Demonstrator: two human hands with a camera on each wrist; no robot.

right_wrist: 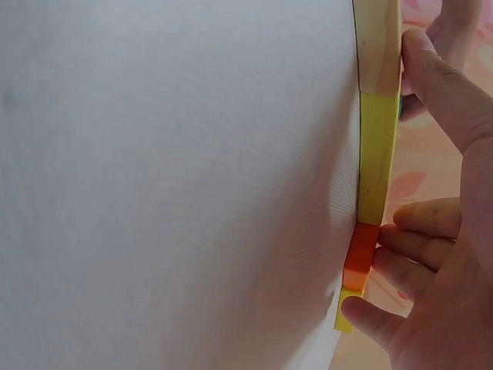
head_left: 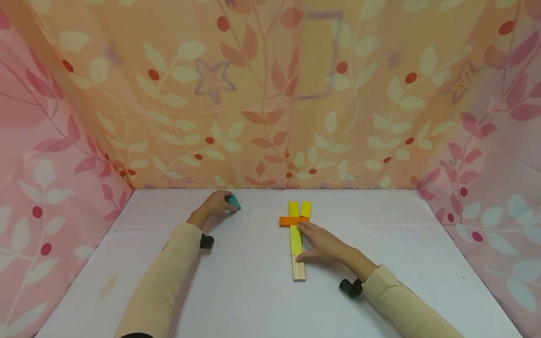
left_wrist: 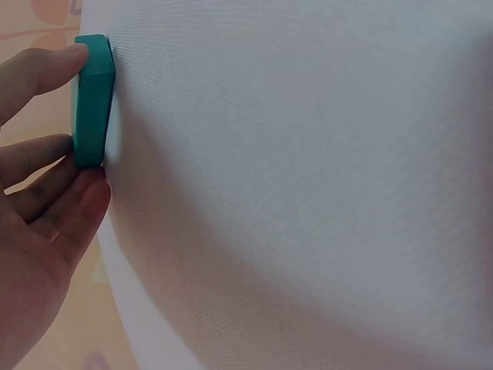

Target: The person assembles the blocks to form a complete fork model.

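Near the back edge of the table, my left hand pinches a teal block. The left wrist view shows the thumb on one end of that teal block and fingers at the other. Right of centre, flat blocks lie in a cross-like figure: a plain wooden block nearest me, a yellow block touching it, an orange block crosswise, and two yellow blocks beyond. My right hand lies over this figure with spread fingers. Its fingertips touch the orange block; the thumb is at the wooden block.
A white cloth covers the table. Patterned curtains stand along its back and both sides. A small black device sits at the right wrist, and another at the left.
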